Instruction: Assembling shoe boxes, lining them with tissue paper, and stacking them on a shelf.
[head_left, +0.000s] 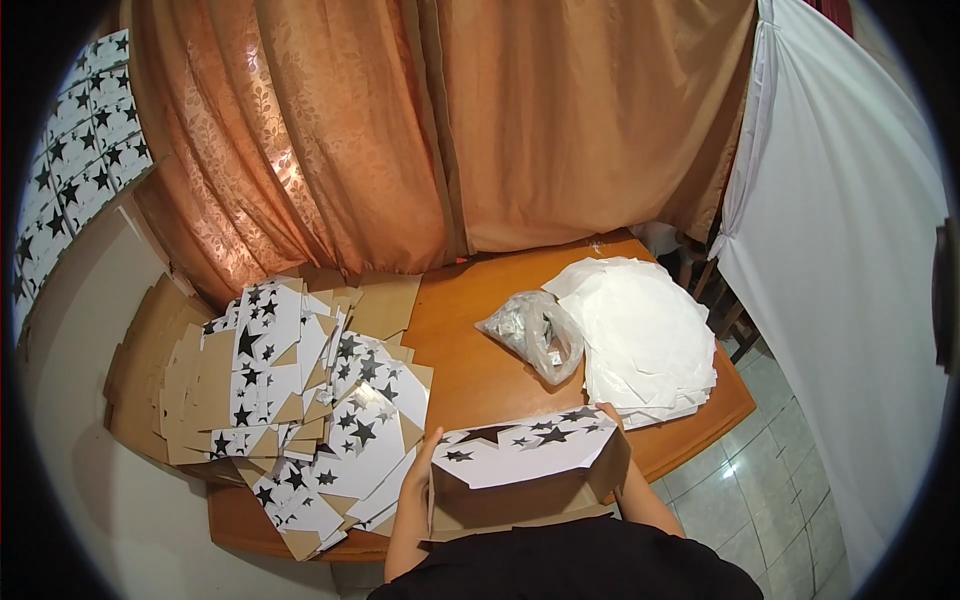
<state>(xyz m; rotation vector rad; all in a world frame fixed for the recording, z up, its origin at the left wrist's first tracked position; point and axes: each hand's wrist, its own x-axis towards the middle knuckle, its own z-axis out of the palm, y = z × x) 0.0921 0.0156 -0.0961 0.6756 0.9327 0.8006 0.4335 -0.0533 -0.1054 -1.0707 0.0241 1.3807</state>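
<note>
I hold a partly folded cardboard box (pixel 520 462) with a white, black-star printed outside and a brown inside, just above the near edge of the wooden table (pixel 480 370). My left hand (pixel 421 466) grips its left end. Only the fingertips of my right hand (pixel 608 412) show, over its right end; the box hides the remainder. A heap of flat star-printed box blanks (pixel 300 400) lies just left of my left hand.
A stack of white paper sheets (pixel 645 335) lies on the table's right side, with a clear plastic bag (pixel 535 335) of small items beside it. Orange curtains (pixel 400 130) hang behind. More star-printed boxes (pixel 85 130) are stacked at far left. A tiled floor (pixel 770 480) lies to the right.
</note>
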